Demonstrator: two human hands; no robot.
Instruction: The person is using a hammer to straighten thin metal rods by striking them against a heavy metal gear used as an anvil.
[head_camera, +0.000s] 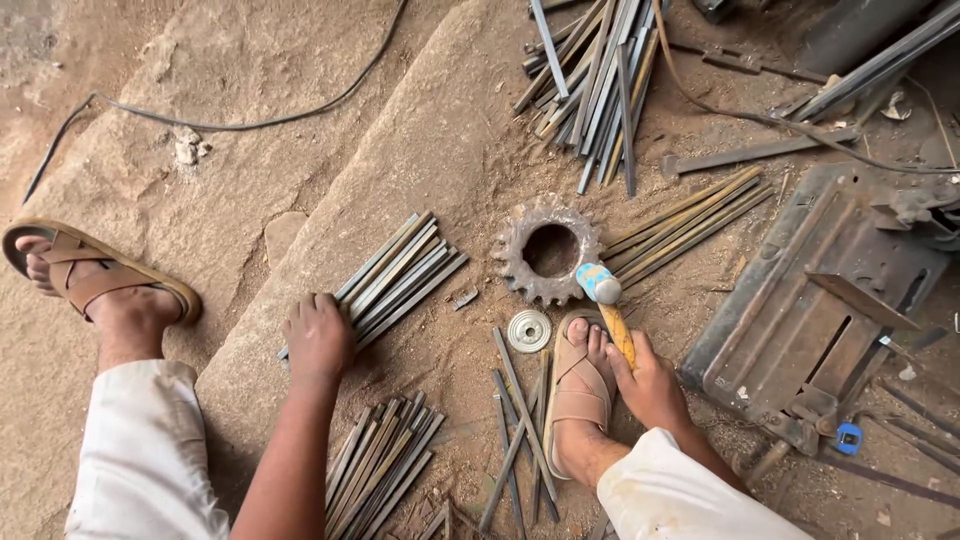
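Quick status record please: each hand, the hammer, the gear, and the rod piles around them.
left hand: resting on the near end of a bundle of flat metal rods
right hand: gripping the yellow handle of a hammer
hammer head: lying against the rim of a rusty toothed gear
small round disc: on the ground just below the gear
other rods: a pile near the left forearm, a heap at the top
right foot: sandalled, beside the hammer handle

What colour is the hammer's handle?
Yellow-orange on the hammer, held by the right hand; head view.
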